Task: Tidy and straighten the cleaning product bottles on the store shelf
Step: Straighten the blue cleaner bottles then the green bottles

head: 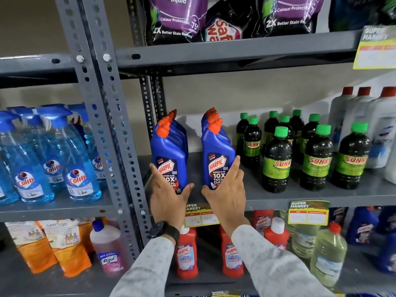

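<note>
Two rows of blue Harpic bottles with orange caps stand on the middle grey shelf (pixel 278 199). My left hand (pixel 166 196) wraps the base of the front bottle of the left row (pixel 168 155), thumb on its right side. My right hand (pixel 228 189) grips the lower part of the front bottle of the right row (pixel 216 153), fingers on its right side, thumb under its left corner. Both front bottles stand upright, a gap between them. More Harpic bottles line up behind each.
Dark Sunny bottles with green caps (pixel 277 161) stand just right of my right hand, white bottles (pixel 360 116) beyond. A grey upright post (pixel 111 133) borders the left row; blue Colin sprays (pixel 77 155) lie past it. Red Harpic bottles (pixel 186 254) stand on the shelf below, detergent pouches (pixel 177 18) above.
</note>
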Action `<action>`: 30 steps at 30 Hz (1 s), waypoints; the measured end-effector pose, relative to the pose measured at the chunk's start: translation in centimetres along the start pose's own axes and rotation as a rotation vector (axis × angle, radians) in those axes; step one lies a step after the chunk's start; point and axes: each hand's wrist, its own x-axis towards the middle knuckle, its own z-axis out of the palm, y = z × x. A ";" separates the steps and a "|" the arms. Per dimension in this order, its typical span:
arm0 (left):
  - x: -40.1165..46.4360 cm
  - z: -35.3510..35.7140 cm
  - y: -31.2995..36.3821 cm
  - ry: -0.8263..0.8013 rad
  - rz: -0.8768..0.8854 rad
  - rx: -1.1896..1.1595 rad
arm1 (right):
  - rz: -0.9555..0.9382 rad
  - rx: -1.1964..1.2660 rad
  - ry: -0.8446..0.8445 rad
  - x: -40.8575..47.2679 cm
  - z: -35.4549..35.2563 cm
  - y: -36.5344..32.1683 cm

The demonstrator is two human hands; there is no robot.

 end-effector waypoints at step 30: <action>-10.8 11.4 19.8 -0.283 0.074 -0.425 | -0.139 0.004 0.143 7.5 -20.4 17.5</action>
